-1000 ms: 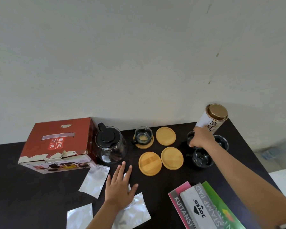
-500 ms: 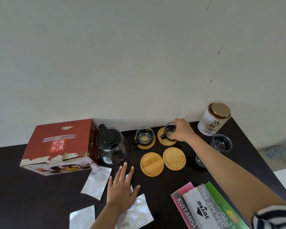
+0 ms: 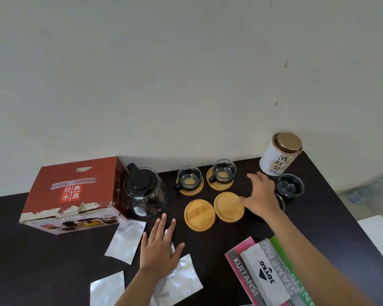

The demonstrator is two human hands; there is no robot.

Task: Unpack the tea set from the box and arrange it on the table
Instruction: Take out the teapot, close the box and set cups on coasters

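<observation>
- Dark brown bench (image 3: 42, 261) against a pale wall, and the red cardboard tea-set box (image 3: 75, 193) sits at its back left, white Chinese characters on top.
- Right beside the box, touching or nearly so, stands the clear glass teapot with a black lid (image 3: 145, 192).
- Two small glass cups with black handles are on round bamboo coasters at the back: the left cup (image 3: 189, 180) and the right cup (image 3: 223, 172), side by side.
- In front of them lie two bare bamboo coasters, the left bare coaster (image 3: 200, 214) and the right bare coaster (image 3: 228, 206), touching edge to edge.
- The right hand (image 3: 260, 195) hovers over the bench, grip spread, fingers relaxed and holding nothing; its fingertips lie just past the right bare coaster's edge, and the right cup sits near, up and to the left of them.
- Behind that hand, a third glass cup (image 3: 290, 186) stands off any coaster, near the back right; a fourth glass rim (image 3: 280, 202) peeks out beside the wrist, mostly hidden.
- The white cylindrical tea tin with a gold lid (image 3: 280, 154) stands at the back right corner, just behind the third cup.
- The left hand (image 3: 160, 248) lies flat, fingers straight and spread, pressing on a silver foil pouch (image 3: 177, 281); two more foil pouches, one (image 3: 125, 240) left of it and one (image 3: 107, 290) at the near edge.
- Near right: a grey stamp-pad box (image 3: 265, 274) lies atop a pink receipt book (image 3: 241, 261) and a green booklet (image 3: 283, 250).
</observation>
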